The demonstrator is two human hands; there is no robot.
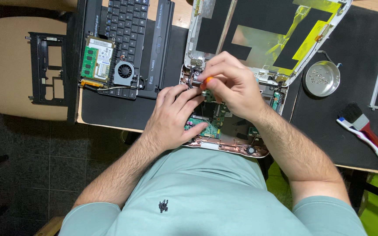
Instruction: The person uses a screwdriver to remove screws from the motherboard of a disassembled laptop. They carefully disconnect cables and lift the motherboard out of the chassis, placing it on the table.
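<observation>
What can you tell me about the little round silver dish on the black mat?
The dish is small, round and shallow, and looks like shiny metal. A handful of tiny screws lie scattered inside it. It sits flat on the black mat, right of the opened laptop and up from the brush. A thin dark wire curves beside its upper rim. Neither hand touches it; the right hand is the nearer one, at work on the laptop.

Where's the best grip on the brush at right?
Take the brush by its red and white handle, coming from the lower right. The black bristles point up-left, and the handle lies flat on the mat, angled toward the table edge with open space around it.
</observation>
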